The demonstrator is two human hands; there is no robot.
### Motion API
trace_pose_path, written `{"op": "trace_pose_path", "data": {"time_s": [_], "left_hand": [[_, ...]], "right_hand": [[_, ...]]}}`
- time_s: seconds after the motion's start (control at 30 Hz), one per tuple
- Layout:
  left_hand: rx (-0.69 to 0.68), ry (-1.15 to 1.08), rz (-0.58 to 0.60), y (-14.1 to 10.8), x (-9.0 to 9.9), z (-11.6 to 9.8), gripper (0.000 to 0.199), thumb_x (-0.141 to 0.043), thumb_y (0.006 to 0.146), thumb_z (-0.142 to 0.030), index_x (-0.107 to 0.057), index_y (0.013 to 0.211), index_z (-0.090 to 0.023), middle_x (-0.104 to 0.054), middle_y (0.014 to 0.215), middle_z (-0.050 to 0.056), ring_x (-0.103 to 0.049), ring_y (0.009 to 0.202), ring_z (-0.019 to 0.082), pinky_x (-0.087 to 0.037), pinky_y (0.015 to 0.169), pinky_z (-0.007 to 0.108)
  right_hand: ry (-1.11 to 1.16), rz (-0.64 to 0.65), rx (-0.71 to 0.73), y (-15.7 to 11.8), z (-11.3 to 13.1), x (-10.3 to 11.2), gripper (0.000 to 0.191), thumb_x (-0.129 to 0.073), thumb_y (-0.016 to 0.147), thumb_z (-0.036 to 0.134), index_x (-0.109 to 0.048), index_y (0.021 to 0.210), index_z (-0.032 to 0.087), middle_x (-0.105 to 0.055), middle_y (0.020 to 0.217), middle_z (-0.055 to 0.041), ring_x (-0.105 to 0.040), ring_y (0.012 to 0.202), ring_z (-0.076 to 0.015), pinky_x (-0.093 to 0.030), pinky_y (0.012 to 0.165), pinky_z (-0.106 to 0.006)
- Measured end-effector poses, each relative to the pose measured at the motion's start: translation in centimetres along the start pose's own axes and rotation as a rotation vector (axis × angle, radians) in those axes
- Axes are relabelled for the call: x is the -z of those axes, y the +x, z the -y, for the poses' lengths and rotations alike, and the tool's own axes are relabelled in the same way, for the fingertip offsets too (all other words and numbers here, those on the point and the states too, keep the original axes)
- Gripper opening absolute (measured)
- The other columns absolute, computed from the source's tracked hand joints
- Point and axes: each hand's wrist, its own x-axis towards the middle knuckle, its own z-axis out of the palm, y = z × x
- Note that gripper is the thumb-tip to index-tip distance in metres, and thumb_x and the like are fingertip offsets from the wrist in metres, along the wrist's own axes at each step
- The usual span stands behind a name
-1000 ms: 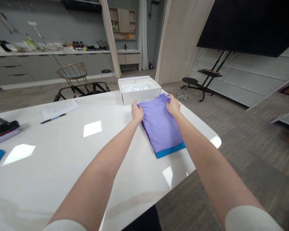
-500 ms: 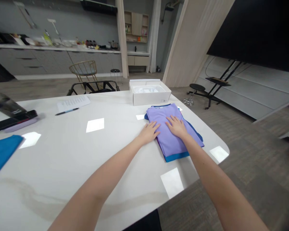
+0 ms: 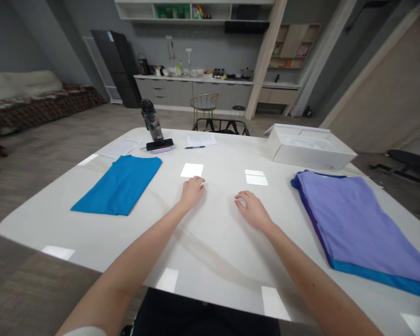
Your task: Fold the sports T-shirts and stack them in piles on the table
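Observation:
My left hand rests on the white table, fingers loosely curled, holding nothing. My right hand lies a short way to its right, also empty and touching only the tabletop. Far to the right sits a folded lavender garment with a bright blue layer showing along its near edge and a dark purple edge on its left side. A flat folded blue T-shirt lies left of my left hand, closer to it than the lavender pile is to my right hand.
A white open box stands at the table's back right. Along the far edge are a dark bottle, a phone, a paper sheet and a pen. A black-framed chair stands beyond the table.
My view has swung left. Both hands have come off the lavender pile and now rest on the bare tabletop. The pile and box appear further right, and the blue T-shirt is fully visible.

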Motion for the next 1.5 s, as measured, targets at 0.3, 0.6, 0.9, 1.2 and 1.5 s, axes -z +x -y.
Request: {"op": "trace_pose_path", "data": {"time_s": [0.3,0.6,0.9,1.2,1.5], "left_hand": [[0.724,0.293,-0.164,-2.2,10.1,21.9,0.038,-0.047,0.098,-0.03,-0.061,0.13,-0.014,-0.059,0.138,0.022,-0.051,0.129,0.039,-0.041,0.102,0.054],[0.47,0.21,-0.2,-1.3,8.0,17.2,0.032,-0.035,0.105,-0.024,-0.065,0.113,-0.02,-0.065,0.128,0.016,-0.053,0.121,0.035,-0.038,0.099,0.052],[-0.111,-0.135,0.048,-0.6,-0.7,-4.1,0.021,-0.045,0.104,-0.02,-0.065,0.106,-0.025,-0.071,0.119,0.005,-0.063,0.113,0.023,-0.044,0.106,0.043],[-0.761,-0.79,0.706,-3.3,-4.0,-15.4,0.013,-0.061,0.092,-0.025,-0.071,0.088,-0.032,-0.078,0.103,-0.001,-0.073,0.096,0.016,-0.057,0.093,0.027],[0.038,-0.131,0.091,0.3,-1.7,-8.7,0.044,-0.045,0.103,-0.043,-0.066,0.131,-0.016,-0.067,0.135,0.021,-0.057,0.133,0.04,-0.04,0.113,0.059]], "right_hand": [[0.143,0.201,0.196,6.0,13.9,-8.8,0.016,-0.056,0.101,0.023,-0.072,0.104,0.021,-0.071,0.115,-0.0074,-0.065,0.11,-0.0215,-0.047,0.1,-0.036],[0.223,0.107,0.184,7.0,12.4,-8.8,0.016,-0.056,0.1,0.029,-0.071,0.101,0.023,-0.071,0.11,-0.0073,-0.066,0.108,-0.0237,-0.049,0.099,-0.039],[0.258,-0.155,-0.04,6.2,4.0,-2.7,0.024,-0.059,0.092,0.041,-0.072,0.097,0.022,-0.074,0.104,-0.008,-0.067,0.089,-0.0233,-0.053,0.086,-0.039],[0.135,-0.031,-0.303,3.6,-3.9,2.8,0.027,-0.063,0.09,0.037,-0.075,0.107,0.02,-0.076,0.105,-0.008,-0.065,0.083,-0.021,-0.052,0.083,-0.035],[-0.087,0.243,-0.217,-0.2,-1.6,1.3,0.029,-0.065,0.095,0.041,-0.069,0.116,0.021,-0.074,0.094,-0.0058,-0.067,0.082,-0.023,-0.043,0.07,-0.03]]}}
